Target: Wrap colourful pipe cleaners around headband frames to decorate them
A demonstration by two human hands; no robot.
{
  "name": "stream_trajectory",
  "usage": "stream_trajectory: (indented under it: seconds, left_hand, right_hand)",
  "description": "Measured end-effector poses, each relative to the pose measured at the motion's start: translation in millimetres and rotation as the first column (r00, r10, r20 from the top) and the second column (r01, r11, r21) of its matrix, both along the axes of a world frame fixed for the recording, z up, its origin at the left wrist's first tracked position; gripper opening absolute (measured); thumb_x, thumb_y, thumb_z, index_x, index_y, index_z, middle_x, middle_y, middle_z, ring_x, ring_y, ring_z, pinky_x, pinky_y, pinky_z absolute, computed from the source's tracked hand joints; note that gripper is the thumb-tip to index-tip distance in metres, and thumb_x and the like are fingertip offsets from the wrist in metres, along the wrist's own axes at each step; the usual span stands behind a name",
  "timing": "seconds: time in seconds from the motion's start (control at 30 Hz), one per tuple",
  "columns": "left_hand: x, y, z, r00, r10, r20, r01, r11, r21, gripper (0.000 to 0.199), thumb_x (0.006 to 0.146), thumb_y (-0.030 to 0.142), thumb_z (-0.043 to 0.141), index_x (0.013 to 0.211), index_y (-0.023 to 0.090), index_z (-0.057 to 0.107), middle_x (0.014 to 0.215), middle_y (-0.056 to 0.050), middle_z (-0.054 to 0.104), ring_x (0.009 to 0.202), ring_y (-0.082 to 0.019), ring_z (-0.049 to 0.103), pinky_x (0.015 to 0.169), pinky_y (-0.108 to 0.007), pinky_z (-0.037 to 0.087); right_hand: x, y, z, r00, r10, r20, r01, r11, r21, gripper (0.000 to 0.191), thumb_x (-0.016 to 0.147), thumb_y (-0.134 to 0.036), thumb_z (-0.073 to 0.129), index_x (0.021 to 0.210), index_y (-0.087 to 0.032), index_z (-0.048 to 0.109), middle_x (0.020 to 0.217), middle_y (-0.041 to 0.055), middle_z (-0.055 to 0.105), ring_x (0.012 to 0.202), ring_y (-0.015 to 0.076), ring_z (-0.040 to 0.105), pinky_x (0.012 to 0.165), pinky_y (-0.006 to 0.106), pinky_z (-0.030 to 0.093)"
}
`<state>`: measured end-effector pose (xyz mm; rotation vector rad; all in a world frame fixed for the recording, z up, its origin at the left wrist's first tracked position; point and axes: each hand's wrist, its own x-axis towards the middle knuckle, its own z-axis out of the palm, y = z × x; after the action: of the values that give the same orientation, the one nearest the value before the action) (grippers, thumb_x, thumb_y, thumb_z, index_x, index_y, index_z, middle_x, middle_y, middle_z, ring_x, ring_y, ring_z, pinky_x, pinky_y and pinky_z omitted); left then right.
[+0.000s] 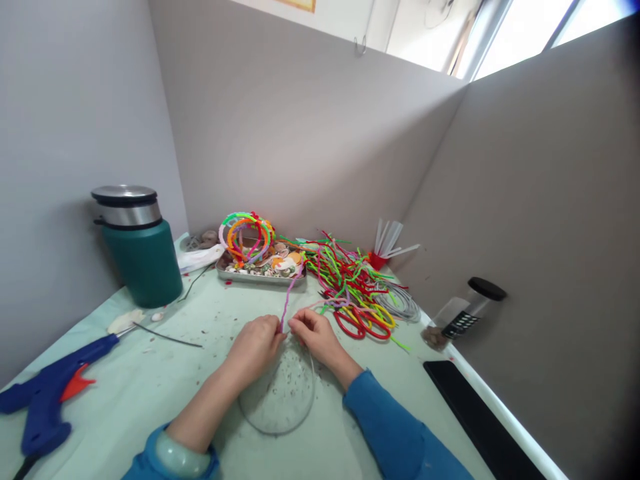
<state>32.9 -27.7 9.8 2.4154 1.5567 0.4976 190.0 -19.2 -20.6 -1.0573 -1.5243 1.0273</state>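
Close together at the middle of the table, both my hands work at the top of a thin grey wire ring [276, 433]. My left hand [257, 343] pinches a purple pipe cleaner [286, 303] against the ring; its free end sticks up toward the shell tray. Beside it, my right hand [315, 333] is closed with thumb and fingertips together at the wire, though what exactly lies between those fingertips is too small to make out. A pink pipe cleaner [320, 303] runs just behind the right fingers.
A metal tray [260, 279] holds shells and wrapped colourful rings [247, 233]. Right of it lie heaped pipe cleaners [345, 267], red-handled scissors [350, 325] and coiled grey wire [405, 303]. A green bottle [145, 260] and blue glue gun [50, 393] stand left; a clear jar [467, 317] is right.
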Motion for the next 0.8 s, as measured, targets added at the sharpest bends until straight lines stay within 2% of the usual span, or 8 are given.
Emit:
stream_trajectory:
  seconds: [0.23,0.43,0.53,0.63,0.8]
  left_hand:
    - [3,1,1.1,0.971,-0.09,0.22,0.112,0.99,-0.088,0.013,0.078,0.025,0.046,0.074,0.019,0.056,0.067,-0.001,0.062,0.063,-0.014,0.055,0.055,-0.021,0.031]
    - [1,2,1.6,0.974,-0.124,0.19,0.141,0.987,-0.078,0.022,0.078,0.03,0.045,0.072,0.019,0.063,0.061,0.001,0.062,0.056,-0.012,0.051,0.053,-0.021,0.029]
    - [-2,2,1.4,0.978,-0.104,0.18,0.123,0.988,-0.098,0.023,0.074,0.034,0.051,0.085,0.022,0.067,0.068,0.0,0.066,0.06,-0.014,0.054,0.055,-0.021,0.032]
    - [-3,2,3.1,0.965,-0.14,0.222,0.166,0.98,-0.105,0.027,0.077,0.032,0.047,0.093,0.024,0.067,0.08,-0.002,0.069,0.067,-0.015,0.058,0.059,-0.021,0.035]
    - [-2,0,7.1,0.939,-0.261,0.225,0.287,0.953,-0.093,0.027,0.08,0.026,0.042,0.078,0.021,0.068,0.075,-0.001,0.068,0.067,-0.014,0.057,0.059,-0.019,0.035]
  right_hand:
    - [-2,0,2.8,0.999,-0.005,0.042,0.0,0.993,0.118,0.012,0.076,-0.029,0.058,0.072,-0.018,0.061,0.067,-0.0009,0.054,0.061,0.0115,0.045,0.056,0.023,0.035]
    - [1,-4,11.3,1.0,0.006,-0.025,-0.003,0.994,0.112,0.011,0.076,-0.026,0.057,0.068,-0.018,0.054,0.062,-0.0028,0.048,0.058,0.0109,0.043,0.054,0.023,0.033]
    - [4,-6,14.6,0.995,0.05,-0.082,-0.046,0.997,0.054,0.015,0.078,-0.028,0.054,0.067,-0.018,0.05,0.055,-0.0043,0.044,0.051,0.0098,0.038,0.05,0.023,0.03]
    - [8,-7,16.9,0.993,0.055,-0.106,-0.051,0.998,0.038,0.018,0.079,-0.028,0.053,0.065,-0.018,0.047,0.053,-0.0045,0.043,0.05,0.0095,0.037,0.05,0.023,0.028]
    - [8,-7,16.7,0.994,0.062,-0.086,-0.059,0.998,0.038,0.018,0.078,-0.027,0.053,0.064,-0.017,0.047,0.053,-0.005,0.042,0.049,0.0088,0.036,0.049,0.022,0.028]
